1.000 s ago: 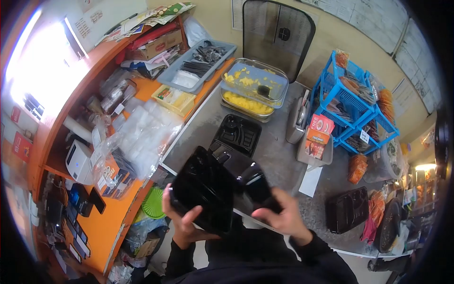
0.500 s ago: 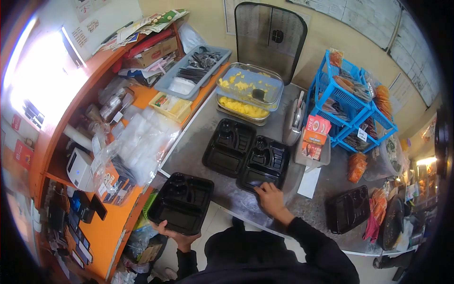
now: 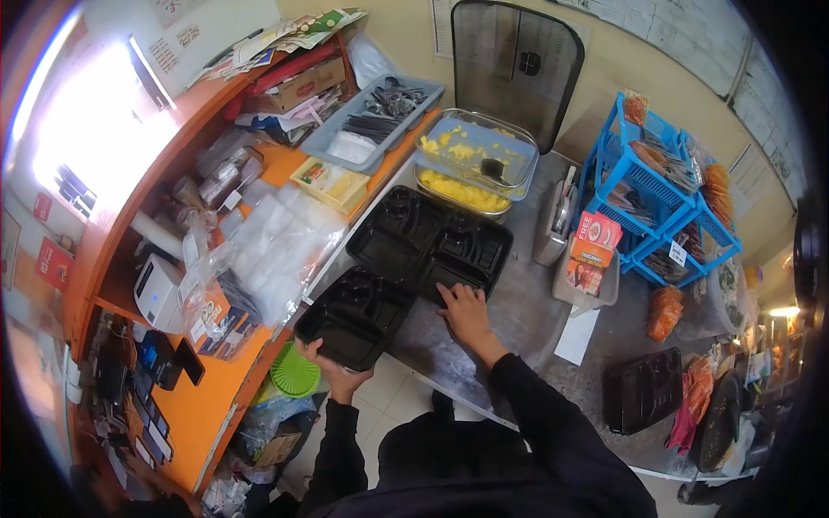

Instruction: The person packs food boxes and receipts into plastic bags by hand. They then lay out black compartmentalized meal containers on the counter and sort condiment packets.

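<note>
My left hand (image 3: 337, 367) grips the near end of a black compartment meal tray (image 3: 350, 332), holding it tilted at the table's front left edge. Fingers of my right hand (image 3: 466, 312) rest spread on the near rim of a second black meal tray (image 3: 462, 263), which lies on the metal table. Touching that one on its left is a third black tray (image 3: 384, 246). Behind them stand glass containers with chopped yellow food (image 3: 462, 188), a blue lid and a dark scoop on top. All three trays look bare inside.
An orange counter (image 3: 207, 432) runs along the left with plastic bags (image 3: 289, 237), a cutlery bin (image 3: 367, 129) and phones. Blue stacked baskets (image 3: 639, 186) and a leaflet holder (image 3: 589, 281) stand right. More black trays (image 3: 643, 388) lie near the right edge.
My left hand has brought its tray up and right, close against the others. My right hand has pushed the two trays on the table back and left. The view has shifted slightly.
</note>
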{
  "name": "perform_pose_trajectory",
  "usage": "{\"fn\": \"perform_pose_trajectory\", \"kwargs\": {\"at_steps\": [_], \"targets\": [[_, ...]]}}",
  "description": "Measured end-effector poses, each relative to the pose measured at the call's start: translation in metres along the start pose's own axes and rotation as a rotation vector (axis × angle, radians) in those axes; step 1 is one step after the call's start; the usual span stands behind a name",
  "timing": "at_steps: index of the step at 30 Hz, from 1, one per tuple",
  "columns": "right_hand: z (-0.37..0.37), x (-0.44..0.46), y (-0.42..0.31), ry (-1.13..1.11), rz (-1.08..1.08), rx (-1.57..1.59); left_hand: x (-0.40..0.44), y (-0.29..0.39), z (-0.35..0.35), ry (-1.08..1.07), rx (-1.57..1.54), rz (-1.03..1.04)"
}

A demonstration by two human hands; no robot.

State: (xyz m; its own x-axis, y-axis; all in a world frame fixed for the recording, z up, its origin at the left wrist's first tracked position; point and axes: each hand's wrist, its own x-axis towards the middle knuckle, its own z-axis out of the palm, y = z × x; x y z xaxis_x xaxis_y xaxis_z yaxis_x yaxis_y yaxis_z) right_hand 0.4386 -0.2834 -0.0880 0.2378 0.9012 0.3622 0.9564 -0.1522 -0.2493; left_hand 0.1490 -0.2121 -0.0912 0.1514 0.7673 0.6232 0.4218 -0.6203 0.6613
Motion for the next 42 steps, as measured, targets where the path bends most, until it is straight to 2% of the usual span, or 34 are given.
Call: {"fn": "perform_pose_trajectory", "kwargs": {"at_steps": [3,4,6,8,10,13,16,19,22,25,28,31,34,36,37,39,42], "targets": [[-0.038,0.001,-0.019,0.134,0.047,0.209,-0.001,0.002,0.003,-0.022,0.002,-0.048],[-0.052,0.002,-0.028,0.200,0.075,0.302,-0.001,0.006,0.001,-0.007,-0.013,-0.012],[-0.080,-0.001,-0.060,0.195,-0.002,0.532,0.003,0.032,-0.012,0.022,-0.043,0.058],[-0.108,-0.011,-0.103,-0.060,-0.153,0.944,0.005,0.067,-0.028,0.004,-0.026,0.207],[-0.134,-0.026,-0.148,-0.134,-0.245,1.136,-0.003,0.075,-0.035,-0.009,-0.008,0.301],[-0.135,-0.043,-0.161,-0.365,-0.153,1.163,-0.008,0.088,-0.044,0.008,0.077,0.349],[-0.141,-0.041,-0.163,-0.318,-0.142,1.054,-0.018,0.081,-0.056,-0.024,0.129,0.326],[-0.127,-0.046,-0.169,-0.232,-0.235,1.043,-0.023,0.075,-0.063,-0.055,0.205,0.321],[-0.123,-0.048,-0.173,-0.275,-0.275,0.996,-0.019,0.088,-0.067,-0.032,0.243,0.313],[-0.128,-0.048,-0.172,-0.314,-0.186,1.055,-0.024,0.087,-0.069,-0.013,0.271,0.337],[-0.132,-0.048,-0.174,-0.300,-0.098,0.966,-0.032,0.080,-0.066,-0.012,0.259,0.334],[-0.138,-0.040,-0.170,-0.479,0.038,1.006,-0.031,0.086,-0.067,-0.010,0.251,0.325],[-0.149,-0.026,-0.158,-0.562,0.037,1.129,-0.025,0.092,-0.072,0.049,0.199,0.316],[-0.151,-0.017,-0.158,-0.302,-0.078,1.089,-0.025,0.087,-0.080,0.090,0.152,0.231],[-0.152,-0.013,-0.158,-0.172,-0.135,1.063,-0.031,0.081,-0.086,0.147,0.282,0.149],[-0.149,0.002,-0.162,-0.172,-0.221,0.972,-0.047,0.056,-0.093,0.317,0.247,0.012],[-0.107,0.013,-0.193,-0.148,-0.303,0.734,-0.067,0.043,-0.120,0.442,0.461,-0.129]]}}
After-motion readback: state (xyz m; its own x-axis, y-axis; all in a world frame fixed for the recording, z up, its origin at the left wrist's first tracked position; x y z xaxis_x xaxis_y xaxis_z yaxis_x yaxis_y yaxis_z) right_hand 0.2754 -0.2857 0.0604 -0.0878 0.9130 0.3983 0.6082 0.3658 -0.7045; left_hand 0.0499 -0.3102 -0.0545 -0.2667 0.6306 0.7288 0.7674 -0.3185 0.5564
